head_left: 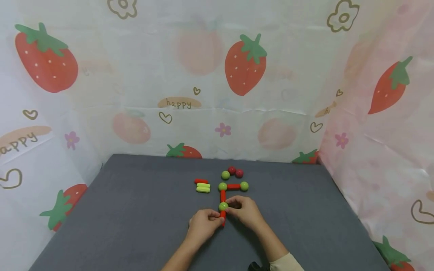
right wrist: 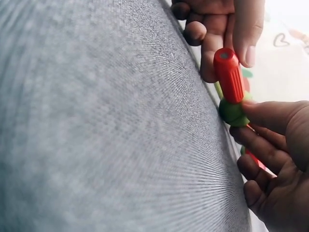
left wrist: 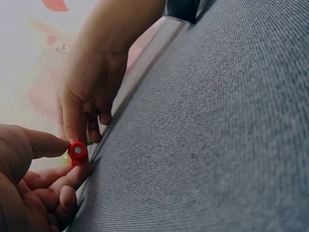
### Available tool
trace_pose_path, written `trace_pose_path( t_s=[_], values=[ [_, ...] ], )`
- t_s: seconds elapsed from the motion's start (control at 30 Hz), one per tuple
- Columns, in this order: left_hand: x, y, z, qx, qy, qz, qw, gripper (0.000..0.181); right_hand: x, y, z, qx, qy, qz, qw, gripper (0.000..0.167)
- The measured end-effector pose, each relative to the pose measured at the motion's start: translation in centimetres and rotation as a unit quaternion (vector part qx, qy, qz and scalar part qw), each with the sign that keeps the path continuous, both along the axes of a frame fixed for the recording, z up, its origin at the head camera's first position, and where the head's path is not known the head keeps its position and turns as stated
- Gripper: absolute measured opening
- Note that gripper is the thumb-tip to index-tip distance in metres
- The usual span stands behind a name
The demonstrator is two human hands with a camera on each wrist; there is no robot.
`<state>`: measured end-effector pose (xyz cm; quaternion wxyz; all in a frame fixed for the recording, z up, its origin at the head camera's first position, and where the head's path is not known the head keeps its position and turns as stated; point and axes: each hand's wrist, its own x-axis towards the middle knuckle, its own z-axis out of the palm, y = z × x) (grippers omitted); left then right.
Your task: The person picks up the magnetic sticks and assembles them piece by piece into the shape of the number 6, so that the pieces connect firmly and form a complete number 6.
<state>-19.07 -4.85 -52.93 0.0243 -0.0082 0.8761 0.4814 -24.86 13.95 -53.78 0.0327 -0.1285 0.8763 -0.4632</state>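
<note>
Past the left hand [head_left: 203,226], a loose red rod [head_left: 201,181] and two lime rods [head_left: 203,185] lie together on the gray surface [head_left: 135,210]; beyond both hands cluster three loose balls [head_left: 239,173]. The left hand pinches the nearest red rod [head_left: 222,213]; the right hand [head_left: 247,212] pinches the adjoining green ball [head_left: 223,206].

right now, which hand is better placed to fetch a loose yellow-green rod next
Probably the left hand: it sits on the same side as the yellow-green rods, while the right hand would cross the joined pieces. The left must first release the red rod it pinches.
</note>
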Motion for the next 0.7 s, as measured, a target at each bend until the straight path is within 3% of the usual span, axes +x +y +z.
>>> trace_pose_path(
  t_s=[0.3, 0.47, 0.7],
  values=[
    [0.4, 0.2, 0.0, 0.007, -0.002, 0.008, 0.9999, 0.014, 0.3, -0.2, 0.1, 0.003, 0.004, -0.003, 1.0, 0.022],
    [0.3, 0.4, -0.1, 0.011, 0.016, 0.016, 0.9997, 0.014, 0.2, -0.2, 0.5, 0.012, 0.01, 0.0, 0.9999, 0.02],
    [0.4, 0.3, -0.1, 0.014, 0.007, 0.027, 0.9995, 0.017, -0.1, -0.1, 1.1, 0.044, 0.008, 0.025, 0.9987, 0.019]
  ],
)
